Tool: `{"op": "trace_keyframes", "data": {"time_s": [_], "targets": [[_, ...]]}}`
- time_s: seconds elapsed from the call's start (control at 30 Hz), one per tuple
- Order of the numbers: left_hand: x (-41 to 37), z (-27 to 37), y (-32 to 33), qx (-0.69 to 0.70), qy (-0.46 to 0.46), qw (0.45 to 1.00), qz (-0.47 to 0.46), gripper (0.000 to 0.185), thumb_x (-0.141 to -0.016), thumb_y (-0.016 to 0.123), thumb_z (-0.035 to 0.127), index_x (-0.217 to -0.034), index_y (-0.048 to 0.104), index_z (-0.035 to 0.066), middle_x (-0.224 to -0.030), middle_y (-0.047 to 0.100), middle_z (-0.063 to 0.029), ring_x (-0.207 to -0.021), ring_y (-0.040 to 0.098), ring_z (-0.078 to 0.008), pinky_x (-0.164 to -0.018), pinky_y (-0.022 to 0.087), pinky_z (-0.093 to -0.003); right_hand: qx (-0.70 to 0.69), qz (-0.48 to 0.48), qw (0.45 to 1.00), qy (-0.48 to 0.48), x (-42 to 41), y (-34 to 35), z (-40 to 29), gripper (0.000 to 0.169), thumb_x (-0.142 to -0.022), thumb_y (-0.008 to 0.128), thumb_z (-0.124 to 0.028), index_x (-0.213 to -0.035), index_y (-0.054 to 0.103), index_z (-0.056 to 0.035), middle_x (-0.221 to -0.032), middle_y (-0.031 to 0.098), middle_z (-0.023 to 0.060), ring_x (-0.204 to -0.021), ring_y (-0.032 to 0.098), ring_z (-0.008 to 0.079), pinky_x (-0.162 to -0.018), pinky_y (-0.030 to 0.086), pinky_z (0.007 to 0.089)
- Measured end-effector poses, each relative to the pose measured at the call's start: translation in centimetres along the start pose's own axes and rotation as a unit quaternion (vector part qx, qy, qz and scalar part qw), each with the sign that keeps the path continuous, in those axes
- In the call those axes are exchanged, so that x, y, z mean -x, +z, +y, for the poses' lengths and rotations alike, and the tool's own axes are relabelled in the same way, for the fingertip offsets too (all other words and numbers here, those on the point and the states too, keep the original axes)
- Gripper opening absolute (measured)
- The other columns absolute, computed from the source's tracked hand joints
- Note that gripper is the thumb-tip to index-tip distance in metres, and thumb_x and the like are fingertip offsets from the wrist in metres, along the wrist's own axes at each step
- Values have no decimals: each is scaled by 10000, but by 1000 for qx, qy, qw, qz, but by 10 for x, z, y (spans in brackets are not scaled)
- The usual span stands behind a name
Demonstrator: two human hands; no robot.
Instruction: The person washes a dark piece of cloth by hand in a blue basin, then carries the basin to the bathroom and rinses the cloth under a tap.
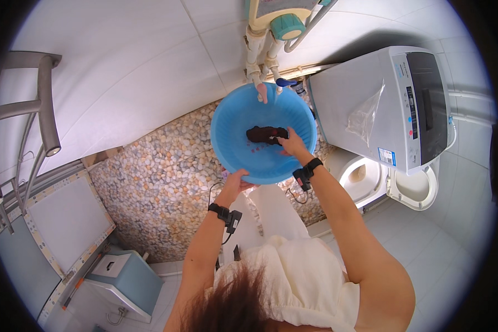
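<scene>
Before me is a large blue plastic basin (240, 112), under the wall taps. A dark, wet-looking cloth (260, 135) lies bunched inside it, dark brown or black with a small red patch. My right hand (292, 143) reaches into the basin, its fingers at the right end of the cloth and closed on that end. My left hand (236, 182) grips the near rim of the basin, thumb on top and fingers below the edge. A black strap with a small device sits on each wrist.
Two taps, one with a pink handle (262, 92) and one with a blue handle (285, 82), overhang the basin's far side. A washing machine (348, 95) and a toilet (362, 182) stand at right. Metal rails (45, 103) and a blue-grey cabinet (136, 282) are at left.
</scene>
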State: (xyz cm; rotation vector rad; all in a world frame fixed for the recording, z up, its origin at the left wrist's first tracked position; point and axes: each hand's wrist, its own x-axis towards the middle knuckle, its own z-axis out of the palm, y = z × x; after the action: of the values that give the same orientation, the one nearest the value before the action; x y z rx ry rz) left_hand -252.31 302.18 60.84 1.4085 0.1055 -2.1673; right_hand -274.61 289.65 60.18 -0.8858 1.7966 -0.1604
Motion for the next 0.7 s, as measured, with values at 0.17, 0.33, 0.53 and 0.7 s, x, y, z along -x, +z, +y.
{"op": "trace_keyframes", "data": {"time_s": [0.17, 0.33, 0.53, 0.7], "targets": [[11, 3, 5, -45, 49, 997, 35, 443, -834, 558, 170, -1202, 465, -58, -1102, 627, -216, -897, 679, -320, -848, 558, -394, 285, 203, 873, -341, 1, -57, -21, 505, -776, 609, -156, -1267, 526, -78, -1171, 595, 160, -1068, 576, 353, -905, 470, 446], [8, 8, 5, -54, 30, 998, 13, 454, -836, 563, 180, -1216, 466, -49, -1085, 640, -197, -902, 680, -302, -835, 561, -366, 285, 253, 896, -227, -66, -78, -9, 584, -759, 661, -285, -1277, 527, -51, -1148, 621, 181, -1051, 589, 347, -931, 462, 394], [11, 6, 6, -32, 22, 999, 22, 420, -853, 555, 197, -1187, 499, -51, -1094, 639, -197, -952, 668, -289, -853, 557, -364, 58, 2, 990, -131, -115, -87, -26, 636, -782, 653, -413, -1234, 566, 25, -1234, 594, 201, -1089, 587, 302, -935, 438, 357], [13, 2, 9, -8, 21, 999, 32, 413, -859, 546, 199, -1169, 503, -71, -1097, 635, -201, -955, 667, -295, -867, 557, -368, 27, 37, 994, -97, -114, -80, -51, 671, -849, 542, -525, -1263, 571, 2, -1288, 564, 189, -1186, 528, 272, -982, 384, 341]]}}
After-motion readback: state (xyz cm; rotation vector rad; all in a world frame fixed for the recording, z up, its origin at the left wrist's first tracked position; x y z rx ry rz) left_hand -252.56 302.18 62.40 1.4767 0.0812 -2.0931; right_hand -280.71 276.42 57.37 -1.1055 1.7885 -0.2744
